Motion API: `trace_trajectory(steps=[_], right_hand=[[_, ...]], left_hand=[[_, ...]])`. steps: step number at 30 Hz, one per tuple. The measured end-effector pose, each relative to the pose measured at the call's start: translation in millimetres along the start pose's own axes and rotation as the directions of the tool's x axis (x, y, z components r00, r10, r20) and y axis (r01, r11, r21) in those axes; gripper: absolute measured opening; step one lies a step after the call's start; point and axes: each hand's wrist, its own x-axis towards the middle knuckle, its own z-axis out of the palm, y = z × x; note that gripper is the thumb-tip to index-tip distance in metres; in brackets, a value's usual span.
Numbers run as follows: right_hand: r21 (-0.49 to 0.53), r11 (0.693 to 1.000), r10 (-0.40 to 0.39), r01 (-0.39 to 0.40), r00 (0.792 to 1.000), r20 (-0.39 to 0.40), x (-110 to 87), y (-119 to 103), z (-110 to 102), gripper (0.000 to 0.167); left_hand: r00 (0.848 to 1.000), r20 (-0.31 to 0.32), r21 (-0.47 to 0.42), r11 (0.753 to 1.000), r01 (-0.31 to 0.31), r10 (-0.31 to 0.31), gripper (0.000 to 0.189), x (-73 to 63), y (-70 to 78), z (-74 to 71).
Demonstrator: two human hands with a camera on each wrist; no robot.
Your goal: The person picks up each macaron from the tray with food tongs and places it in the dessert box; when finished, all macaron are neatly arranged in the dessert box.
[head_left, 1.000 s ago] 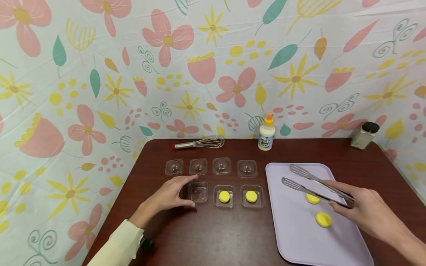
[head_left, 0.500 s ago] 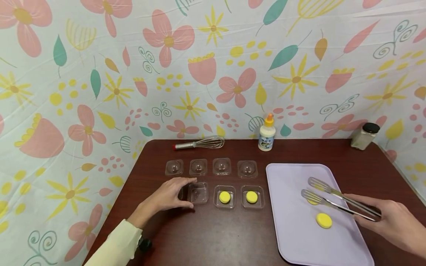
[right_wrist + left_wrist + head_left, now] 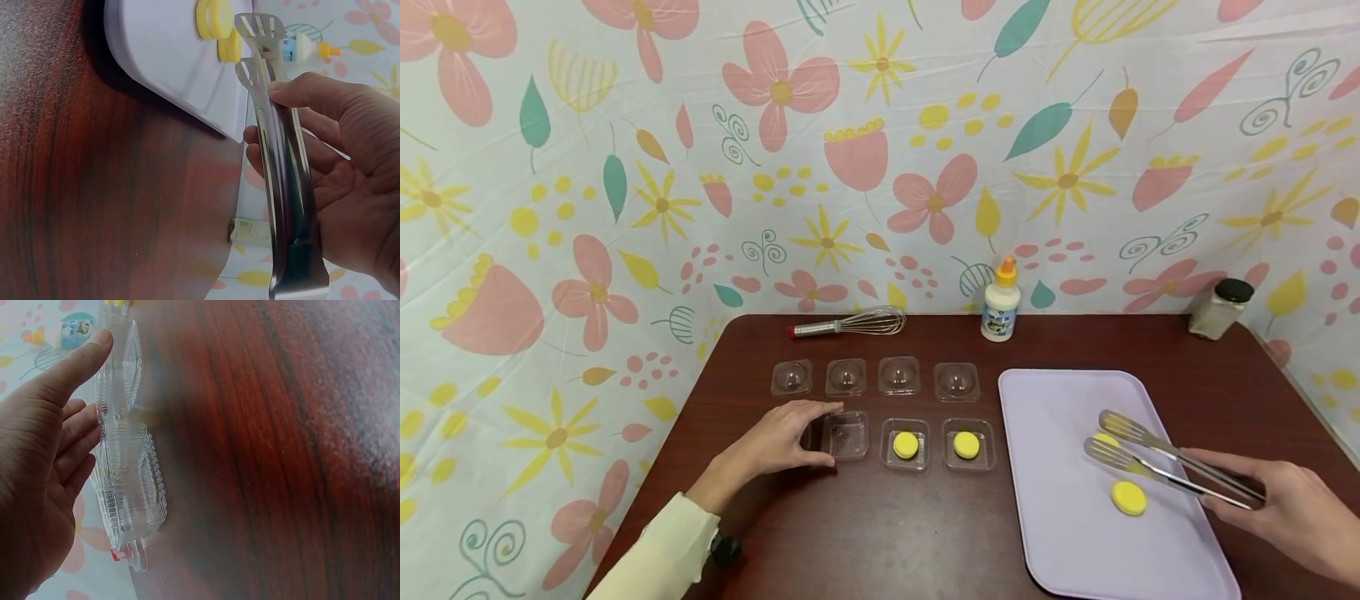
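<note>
My right hand (image 3: 1285,508) holds metal slotted tongs (image 3: 1180,455), thumb on one arm and fingers on the other. Their spread tips are over the lilac tray (image 3: 1075,550), by a yellow macaron (image 3: 1105,439) that they partly cover. Nearer me on the tray lies a second macaron (image 3: 1129,498). In the left wrist view, my left hand (image 3: 44,444) has its thumb extended beside clear plastic boxes (image 3: 128,487). From the head, its thumb and fingers stand around the left side of a clear box (image 3: 847,435) with nothing in it; whether they touch it I cannot tell.
Two more clear boxes (image 3: 919,461) each hold a yellow macaron. Behind them several domed clear lids (image 3: 847,377) stand in a row. A whisk (image 3: 850,323), a squeeze bottle (image 3: 1000,304) and a black-capped jar (image 3: 1219,310) are along the back edge by the patterned cloth.
My right hand has moved the tongs right and toward me, then slightly lower, so their tips are now around the farther macaron. The left hand has barely moved.
</note>
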Motion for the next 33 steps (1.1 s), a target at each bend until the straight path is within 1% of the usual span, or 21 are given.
trace_trajectory(steps=[5,8,14,21,26,30,33], right_hand=[[0.0,0.999,0.032,-0.032,0.998,0.049,-0.3,0.1,-1.0,0.058],[-0.007,0.999,0.041,-0.041,0.998,0.057,0.0,0.5,-0.5,0.057],[0.014,1.0,0.01,-0.011,1.0,0.027,0.7,8.4,6.0,0.054],[0.024,1.0,-0.015,0.016,0.999,-0.041,1.0,17.9,12.6,0.05],[0.021,0.999,-0.044,0.046,0.996,-0.081,-0.1,18.9,15.0,0.05],[0.012,0.999,-0.049,0.05,0.995,-0.087,0.5,18.1,14.6,0.049],[0.012,0.997,-0.069,0.071,0.993,-0.1,0.4,17.6,14.2,0.049]], left_hand=[[1.0,0.005,-0.001,1.0,0.002,-0.002,0.082,-0.2,0.3,-0.6],[1.0,0.004,-0.001,1.0,-0.002,0.002,0.082,0.2,0.1,-0.5],[1.0,0.012,-0.001,1.0,0.001,-0.001,0.082,0.6,0.3,-0.5],[1.0,0.02,-0.003,1.0,0.006,-0.006,0.082,1.1,1.0,-0.7],[1.0,0.023,-0.003,1.0,0.009,-0.008,0.082,1.0,0.7,-0.1],[1.0,0.021,0.006,1.0,0.009,-0.01,0.082,1.1,0.6,0.0],[1.0,0.02,0.005,1.0,0.011,-0.011,0.082,0.9,0.8,-0.3]])
